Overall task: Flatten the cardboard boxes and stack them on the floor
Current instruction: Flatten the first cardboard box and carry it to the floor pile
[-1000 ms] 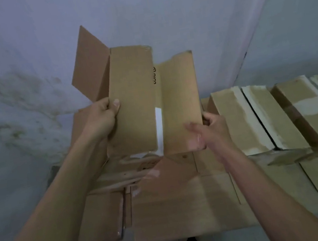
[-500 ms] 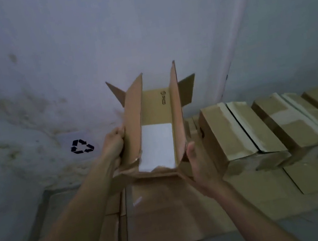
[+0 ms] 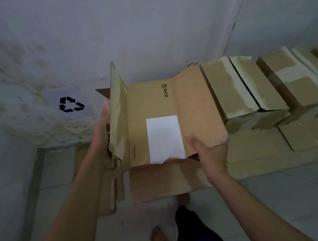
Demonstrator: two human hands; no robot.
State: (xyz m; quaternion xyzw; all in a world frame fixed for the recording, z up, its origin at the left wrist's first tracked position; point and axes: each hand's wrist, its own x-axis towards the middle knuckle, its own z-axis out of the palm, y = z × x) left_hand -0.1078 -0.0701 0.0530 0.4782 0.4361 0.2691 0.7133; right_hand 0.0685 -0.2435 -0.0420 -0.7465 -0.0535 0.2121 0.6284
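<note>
Since half second ago, right panel of cardboard box (image 3: 151, 104) swung down flat toward 3 o'clock; left panel upright. I see left hand (image 3: 103, 127) closed on left panel, right hand (image 3: 210, 154) closed on near right corner. Box held at centre, above flattened cardboard (image 3: 164, 182) on floor (image 3: 273, 206). White label (image 3: 165, 138) on middle panel. Row of sealed boxes (image 3: 253, 87) at 2 o'clock. Recycling sign (image 3: 70, 104) on wall at 10 o'clock

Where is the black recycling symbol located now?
The black recycling symbol is on the stained grey wall, upper left of the head view, just left of the left hand.
</note>
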